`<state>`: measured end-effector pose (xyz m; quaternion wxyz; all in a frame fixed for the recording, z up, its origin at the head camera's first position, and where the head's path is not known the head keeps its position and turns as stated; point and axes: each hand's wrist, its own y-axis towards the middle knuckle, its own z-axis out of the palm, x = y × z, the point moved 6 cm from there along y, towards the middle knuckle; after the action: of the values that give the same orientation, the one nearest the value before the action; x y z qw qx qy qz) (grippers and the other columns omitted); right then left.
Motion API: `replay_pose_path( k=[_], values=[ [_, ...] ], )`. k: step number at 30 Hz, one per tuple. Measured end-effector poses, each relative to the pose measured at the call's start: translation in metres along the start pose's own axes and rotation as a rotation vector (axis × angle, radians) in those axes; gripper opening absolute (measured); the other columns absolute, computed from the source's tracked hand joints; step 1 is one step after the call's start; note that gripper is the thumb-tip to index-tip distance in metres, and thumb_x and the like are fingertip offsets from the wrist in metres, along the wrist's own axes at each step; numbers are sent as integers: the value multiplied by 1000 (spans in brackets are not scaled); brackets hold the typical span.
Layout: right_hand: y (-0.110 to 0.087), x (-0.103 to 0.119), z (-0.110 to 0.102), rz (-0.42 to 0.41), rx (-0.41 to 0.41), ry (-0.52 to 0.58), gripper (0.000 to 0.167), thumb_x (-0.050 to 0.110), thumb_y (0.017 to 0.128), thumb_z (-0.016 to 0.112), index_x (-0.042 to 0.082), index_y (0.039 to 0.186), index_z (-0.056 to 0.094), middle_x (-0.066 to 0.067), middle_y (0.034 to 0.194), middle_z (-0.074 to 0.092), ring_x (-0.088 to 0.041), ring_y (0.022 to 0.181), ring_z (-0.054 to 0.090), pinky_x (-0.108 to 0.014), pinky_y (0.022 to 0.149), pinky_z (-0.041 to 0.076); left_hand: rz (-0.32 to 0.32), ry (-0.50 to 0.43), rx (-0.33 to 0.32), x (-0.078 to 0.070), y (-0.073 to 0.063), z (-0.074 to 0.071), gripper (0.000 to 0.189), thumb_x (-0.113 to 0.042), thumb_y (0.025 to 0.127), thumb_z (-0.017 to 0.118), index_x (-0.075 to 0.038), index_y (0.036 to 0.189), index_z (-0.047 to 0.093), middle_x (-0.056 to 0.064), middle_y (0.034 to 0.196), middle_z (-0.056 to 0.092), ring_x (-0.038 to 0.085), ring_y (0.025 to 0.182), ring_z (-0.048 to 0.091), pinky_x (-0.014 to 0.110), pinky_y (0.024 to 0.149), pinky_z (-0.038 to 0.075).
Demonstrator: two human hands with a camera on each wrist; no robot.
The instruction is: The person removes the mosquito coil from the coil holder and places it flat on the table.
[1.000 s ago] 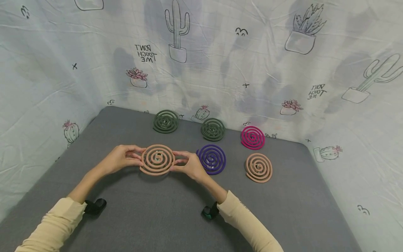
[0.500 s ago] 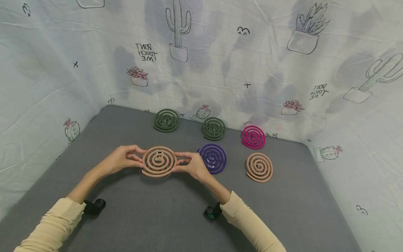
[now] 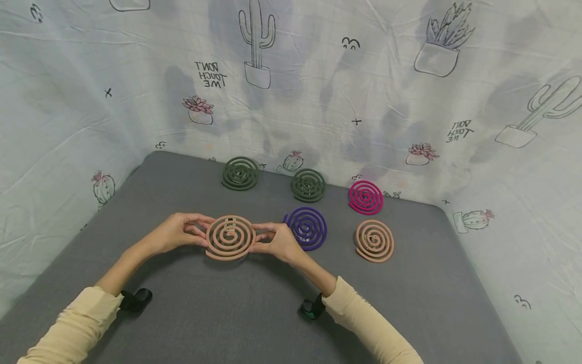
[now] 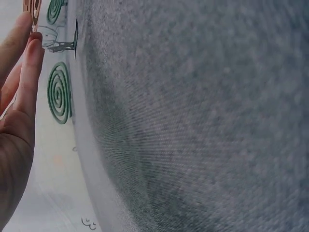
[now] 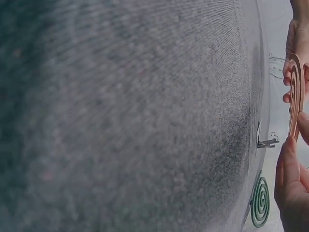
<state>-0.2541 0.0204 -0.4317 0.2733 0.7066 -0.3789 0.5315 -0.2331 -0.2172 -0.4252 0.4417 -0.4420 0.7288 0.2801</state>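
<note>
Grey table (image 3: 204, 313); inward from its left edge, left hand (image 3: 179, 233) and right hand (image 3: 279, 241) pinch a raised tan mosquito coil (image 3: 231, 234) by opposite sides; probably light, brittle; best gripped there.

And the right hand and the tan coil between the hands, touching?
Touching. The right wrist view shows the right hand pinching the edge of the held tan coil between thumb and fingers, no gap visible.
</note>
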Motion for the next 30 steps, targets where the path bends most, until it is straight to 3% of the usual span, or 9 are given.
replay_pose_path(
  k=[7, 14, 20, 25, 30],
  values=[
    [-5, 4, 5, -11, 51, 14, 56, -6, 75, 78, -9, 127, 57, -28, 94, 68, -41, 93, 66, -17, 64, 51, -4, 16, 2, -1, -5, 3, 59, -12, 76, 80, 9, 125, 56, 20, 107, 65, 15, 88, 68, 27, 72, 58],
    [-9, -1, 7, 20, 24, -28, 55, -1, 74, 80, -3, 126, 61, -18, 91, 72, -24, 87, 70, -17, 65, 52, 6, 82, 7, 0, -9, 6, 58, -14, 77, 80, 6, 126, 57, 25, 121, 59, 14, 90, 68, 26, 70, 58],
    [-10, -6, 11, 25, 16, -62, 58, 4, 72, 83, 1, 126, 61, -13, 87, 73, -16, 83, 70, -17, 67, 52, 59, 130, 6, 2, -9, 8, 58, -10, 74, 81, 9, 125, 58, 23, 115, 63, 12, 91, 67, 24, 76, 57],
    [-11, -2, 15, 6, -1, -81, 60, 0, 70, 83, -2, 126, 61, -18, 94, 72, -27, 84, 70, -12, 63, 48, 98, 148, 6, 2, -10, 9, 57, -8, 74, 81, 9, 123, 59, 20, 110, 63, 14, 94, 67, 24, 80, 56],
    [-18, 20, 18, -18, -26, -123, 58, -5, 69, 82, -8, 123, 61, -23, 102, 69, -36, 87, 68, -9, 63, 46, 105, 166, 16, 4, -9, 8, 56, -9, 74, 81, 8, 123, 60, 19, 110, 63, 16, 95, 67, 23, 80, 56]
  ],
)
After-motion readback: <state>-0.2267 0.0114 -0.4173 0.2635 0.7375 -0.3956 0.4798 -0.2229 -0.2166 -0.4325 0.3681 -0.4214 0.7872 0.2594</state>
